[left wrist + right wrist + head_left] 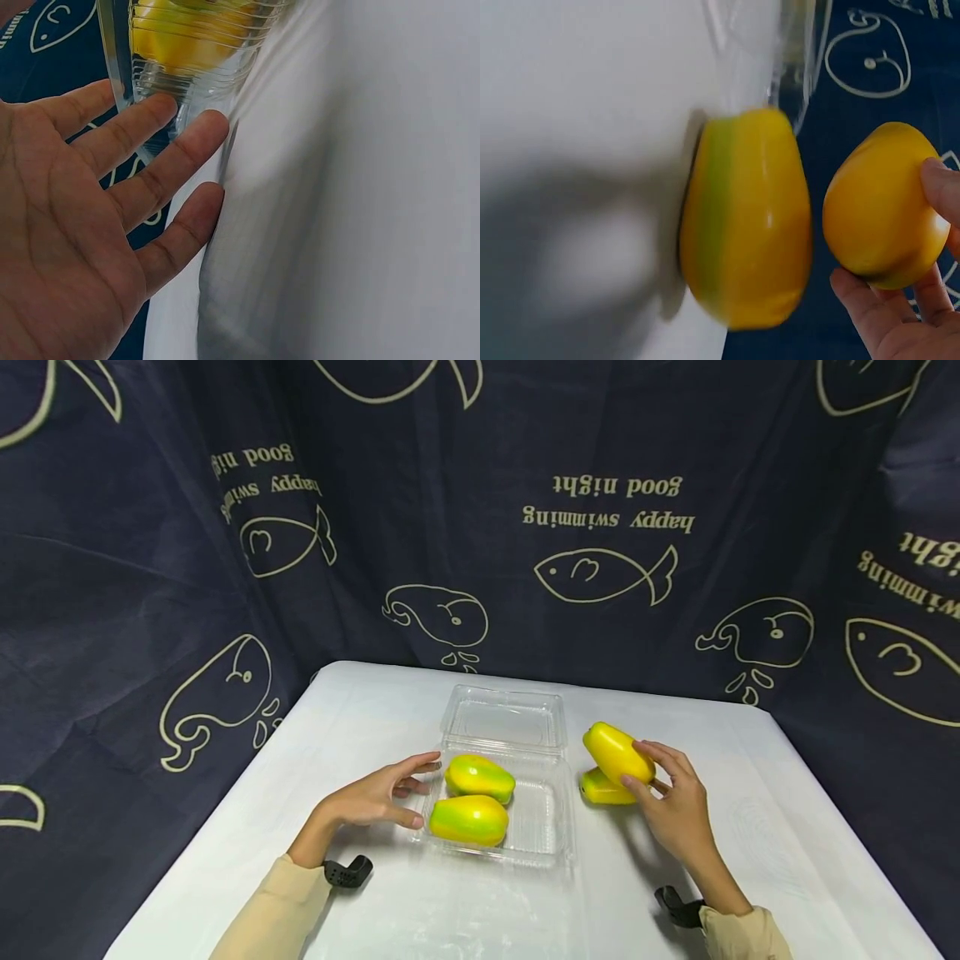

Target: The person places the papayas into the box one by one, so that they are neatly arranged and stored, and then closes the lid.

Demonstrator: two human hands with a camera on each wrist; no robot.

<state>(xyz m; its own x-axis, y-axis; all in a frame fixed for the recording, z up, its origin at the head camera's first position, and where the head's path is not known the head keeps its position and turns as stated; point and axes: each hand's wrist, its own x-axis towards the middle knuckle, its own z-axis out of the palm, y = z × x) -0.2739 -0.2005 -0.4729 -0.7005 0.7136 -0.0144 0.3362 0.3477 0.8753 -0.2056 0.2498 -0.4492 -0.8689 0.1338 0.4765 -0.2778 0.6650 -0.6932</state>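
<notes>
My right hand [678, 810] grips a yellow papaya [615, 750] by its near end, thumb on one side and fingers on the other. In the right wrist view this held papaya [881, 210] is apart from a yellow-green papaya [746, 225] lying on the table. Two more papayas, a rear one [480, 777] and a front one [468, 821], lie side by side in the left part of a clear plastic clamshell box [542, 814]. Beside the box's left wall is my left hand [371, 795], fingers spread and holding nothing; the left wrist view shows its palm [67, 210].
The box's clear lid [502, 717] is folded back flat toward the far side of the white-covered table [360, 710]. Behind the table hangs a dark blue curtain [465, 510] with fish drawings. Each wrist wears a black band, the left one [348, 871] near the sleeve.
</notes>
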